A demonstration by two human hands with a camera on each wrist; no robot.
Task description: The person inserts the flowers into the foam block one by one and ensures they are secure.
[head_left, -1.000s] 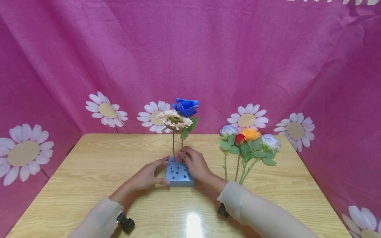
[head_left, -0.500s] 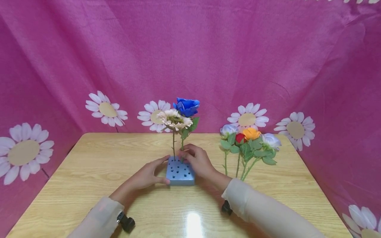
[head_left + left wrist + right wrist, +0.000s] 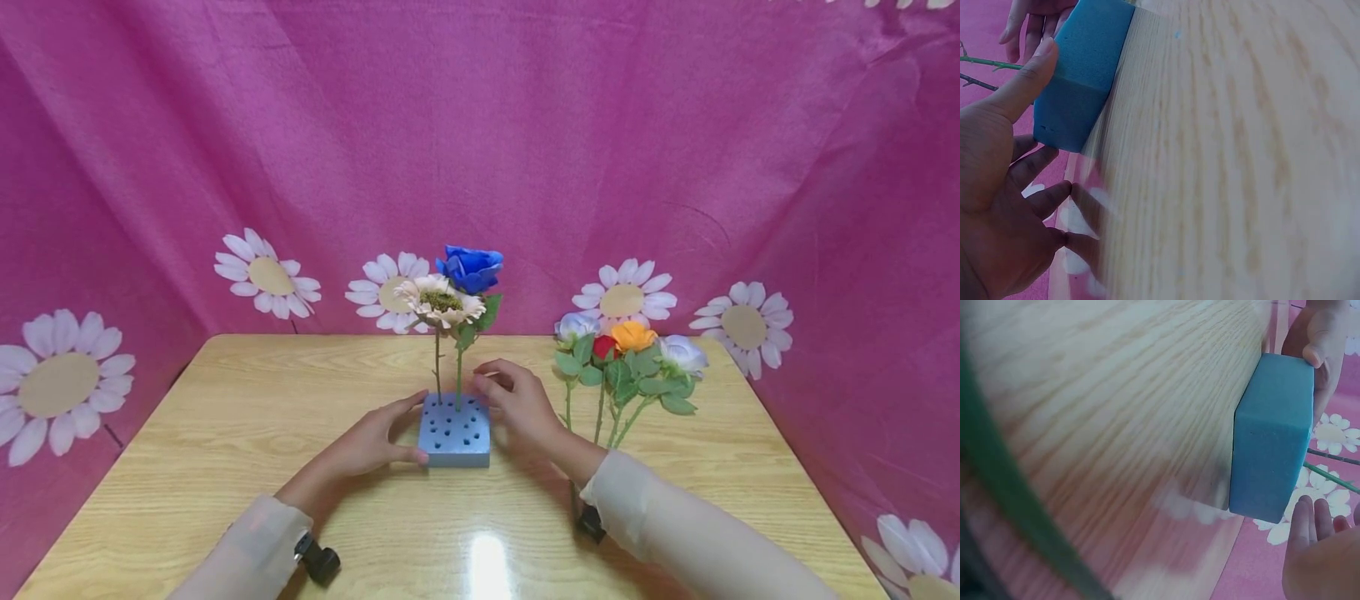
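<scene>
A blue foam block (image 3: 454,459) with several holes in its top sits on the wooden table. My left hand (image 3: 377,442) grips its left side, thumb at the front corner and a finger at the back one. From the back holes rise two artificial flowers: a cream daisy-like flower (image 3: 440,303) on a brown stem and a blue rose (image 3: 470,270) on a green stem. My right hand (image 3: 519,406) is just right of the green stem (image 3: 459,379), apart from it and holding nothing. In the right wrist view its fingers (image 3: 1300,520) are loosely extended beside the block.
More artificial flowers lie on the table at right: an orange rose (image 3: 633,337), a red rose (image 3: 605,348) and two pale lilac roses, one at the outer side (image 3: 682,356). My right forearm overlaps their stems. A pink curtain (image 3: 525,167) with printed daisies surrounds the table.
My right hand has let go of the blue rose's stem and moved right, away from it. The rose stands upright in the block. My left hand has stayed at the block.
</scene>
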